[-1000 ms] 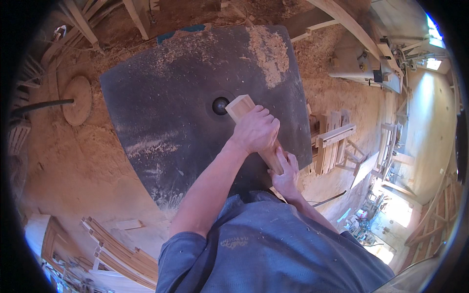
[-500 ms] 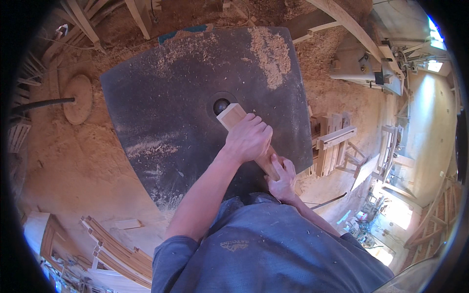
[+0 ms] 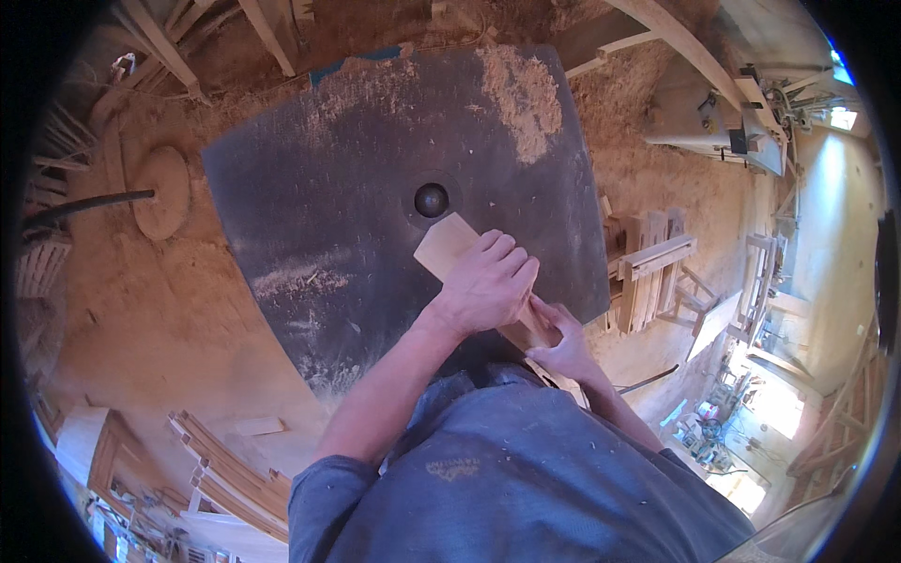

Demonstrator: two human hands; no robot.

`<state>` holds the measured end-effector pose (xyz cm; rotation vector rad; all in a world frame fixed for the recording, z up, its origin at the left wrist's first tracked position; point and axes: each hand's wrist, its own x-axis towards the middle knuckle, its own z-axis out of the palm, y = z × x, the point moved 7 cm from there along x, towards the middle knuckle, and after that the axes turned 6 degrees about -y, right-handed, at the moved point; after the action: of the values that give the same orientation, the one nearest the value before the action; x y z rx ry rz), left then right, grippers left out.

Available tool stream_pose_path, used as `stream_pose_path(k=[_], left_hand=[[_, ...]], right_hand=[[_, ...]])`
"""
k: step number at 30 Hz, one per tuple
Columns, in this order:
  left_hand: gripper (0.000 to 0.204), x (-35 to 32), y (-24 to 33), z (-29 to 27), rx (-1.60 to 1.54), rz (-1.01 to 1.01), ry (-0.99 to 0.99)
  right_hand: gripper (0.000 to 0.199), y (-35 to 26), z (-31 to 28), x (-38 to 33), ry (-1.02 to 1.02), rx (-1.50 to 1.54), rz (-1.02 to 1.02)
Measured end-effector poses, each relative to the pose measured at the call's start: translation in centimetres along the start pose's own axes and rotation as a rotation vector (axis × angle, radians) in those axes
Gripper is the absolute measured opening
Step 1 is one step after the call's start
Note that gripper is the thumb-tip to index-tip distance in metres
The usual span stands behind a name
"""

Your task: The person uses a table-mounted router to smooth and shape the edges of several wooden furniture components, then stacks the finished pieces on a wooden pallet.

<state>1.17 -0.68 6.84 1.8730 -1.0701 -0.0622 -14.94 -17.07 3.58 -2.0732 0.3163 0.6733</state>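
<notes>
Since half a second ago I see the wooden piece (image 3: 449, 246) slid so its far end lies just below the round spindle (image 3: 431, 199), no longer overlapping it; my left hand (image 3: 488, 281) lies flat across the wood, fingers curled over its edge, forearm stretched forward; my right hand (image 3: 561, 340) pinches the near end, just behind the left, on the dark machine table (image 3: 328, 206).

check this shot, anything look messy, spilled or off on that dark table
Sawdust is spilled over the dark table, thickest in a tan heap near its far right corner. Otherwise the left hand and right hand press a wooden piece flat beside the round spindle.
</notes>
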Motion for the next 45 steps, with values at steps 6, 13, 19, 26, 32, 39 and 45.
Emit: stream_pose_path(k=[6,13,19,26,32,39,45], left_hand=[[0.013,0.6,-1.5,2.5,0.174,0.008,-0.159],[0.015,3.1,-3.4,4.4,0.139,0.008,-0.097],[0.014,4.6,-4.3,4.4,0.085,0.037,-0.088],[0.014,4.9,-5.2,3.6,0.042,0.011,-0.071],[0.012,4.4,-5.3,3.2,0.025,-0.035,-0.082],[0.014,2.8,-4.9,2.3,0.026,-0.058,-0.039],[0.013,1.6,-4.2,1.1,0.053,-0.064,-0.022]], right_hand=[[0.093,-2.3,-0.8,0.1,0.157,-0.422,-0.033],[0.091,-0.2,-0.1,1.3,0.405,-0.471,0.034],[0.093,-1.2,-0.3,2.0,0.478,-0.479,0.051],[0.096,-2.0,-0.1,2.5,0.473,-0.479,0.082],[0.095,-1.5,0.1,2.4,0.431,-0.439,0.075],[0.090,-2.5,0.2,2.2,0.378,-0.444,0.043],[0.088,-2.5,0.8,2.0,0.362,-0.445,-0.023]])
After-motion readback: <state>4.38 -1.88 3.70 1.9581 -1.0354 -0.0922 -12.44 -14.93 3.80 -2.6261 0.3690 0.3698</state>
